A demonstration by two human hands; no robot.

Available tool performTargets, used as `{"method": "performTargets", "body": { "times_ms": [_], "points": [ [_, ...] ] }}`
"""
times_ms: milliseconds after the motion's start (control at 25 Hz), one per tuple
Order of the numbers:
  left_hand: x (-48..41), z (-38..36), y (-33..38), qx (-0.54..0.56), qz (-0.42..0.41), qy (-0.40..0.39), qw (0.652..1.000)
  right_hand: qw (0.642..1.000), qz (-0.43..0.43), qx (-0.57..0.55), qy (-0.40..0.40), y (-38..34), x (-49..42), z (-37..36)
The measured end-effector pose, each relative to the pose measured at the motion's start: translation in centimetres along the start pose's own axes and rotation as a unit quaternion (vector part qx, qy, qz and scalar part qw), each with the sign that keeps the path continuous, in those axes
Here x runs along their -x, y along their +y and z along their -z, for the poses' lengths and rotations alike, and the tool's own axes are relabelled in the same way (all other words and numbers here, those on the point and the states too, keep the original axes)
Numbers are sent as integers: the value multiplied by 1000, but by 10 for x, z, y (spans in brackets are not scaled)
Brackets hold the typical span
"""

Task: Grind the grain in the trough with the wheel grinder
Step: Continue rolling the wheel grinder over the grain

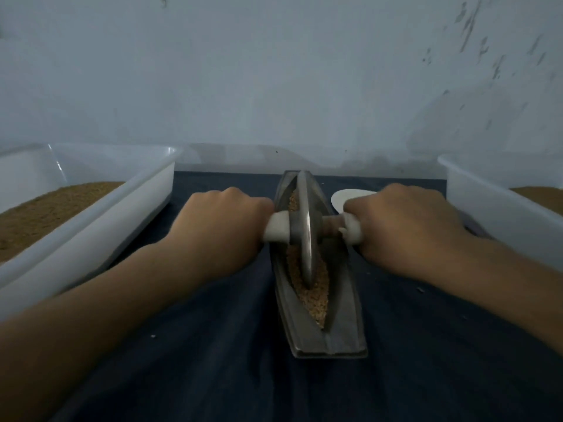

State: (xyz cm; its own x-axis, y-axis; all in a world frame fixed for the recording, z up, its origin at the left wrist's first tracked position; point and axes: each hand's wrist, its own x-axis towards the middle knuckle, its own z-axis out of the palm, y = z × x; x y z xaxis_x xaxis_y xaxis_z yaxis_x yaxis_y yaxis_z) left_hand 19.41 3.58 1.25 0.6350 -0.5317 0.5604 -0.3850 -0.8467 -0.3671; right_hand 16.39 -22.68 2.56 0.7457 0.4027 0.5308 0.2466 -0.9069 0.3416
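Both hands are gripping the wheel grinder (305,231) axle: left hand (222,220), right hand (402,226). Wheel is sitting in the trough (344,303), on grain (310,292), mid-grind. Next pass is likely calling for even downward pressure, rolling lengthwise.

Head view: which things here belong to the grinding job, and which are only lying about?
In the job:
wheel grinder, its handles gripped by left hand and right hand
trough
grain inside it

Lying about, untouched:
left bin and right bin, both holding brown material
white disc beyond the right hand
dark cloth underneath
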Motion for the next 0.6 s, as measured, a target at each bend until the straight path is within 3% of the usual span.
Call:
{"method": "performTargets", "body": {
  "times_ms": [80, 160, 280, 400, 480, 600],
  "points": [
    [6, 0, -5, 3, -11, 12, 1000, 999, 7, 13, 39, 3, 4, 2],
    [-7, -7, -4, 0, 21, -32, 999, 999, -22, 44, -12, -2, -13, -7],
    [-56, -18, -1, 32, 109, -114, 987, 987, -122, -14, -99, -4, -59, -20],
    [-58, -9, -2, 41, 93, -145, 984, 984, -90, -47, -149, 4, -62, -14],
    [-26, -2, -5, 48, 40, -92, 994, 997, -12, -11, -73, 6, -31, -7],
    [-1, 5, -5, 8, -14, -8, 1000, 999, -17, 16, 32, 1, 3, -2]
  ]
}}
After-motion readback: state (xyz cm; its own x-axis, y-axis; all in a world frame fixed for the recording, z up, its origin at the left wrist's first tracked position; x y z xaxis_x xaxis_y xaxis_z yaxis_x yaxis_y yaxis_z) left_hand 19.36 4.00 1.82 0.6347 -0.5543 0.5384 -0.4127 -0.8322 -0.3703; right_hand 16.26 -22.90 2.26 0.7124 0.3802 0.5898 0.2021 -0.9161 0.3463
